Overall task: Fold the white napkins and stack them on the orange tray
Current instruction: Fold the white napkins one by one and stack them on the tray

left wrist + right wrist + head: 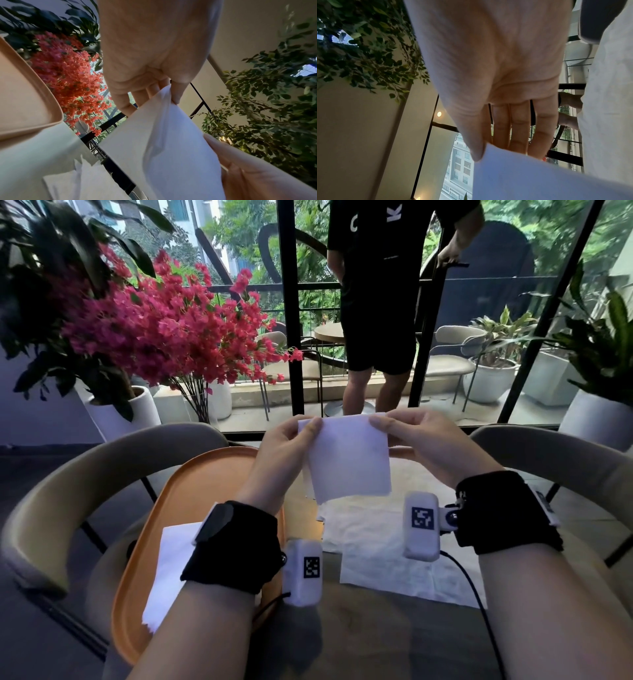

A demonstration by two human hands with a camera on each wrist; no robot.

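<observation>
We hold one white napkin [347,457] up in the air above the bench [376,638], between the orange tray [205,474] and the loose napkins. Our left hand [291,440] pinches its upper left corner between thumb and fingers, and our right hand [418,436] pinches the upper right corner the same way, so the sheet hangs down from both grips. It looks already folded at least once, though we cannot tell how many layers it has. One folded napkin [171,570] lies on the tray, partly under our left wrist. At least two unfolded napkins [394,553] lie spread on the bench to the right of the tray. We judge the task to be early: one piece stacked, one in hand, the spread sheets untouched.
</observation>
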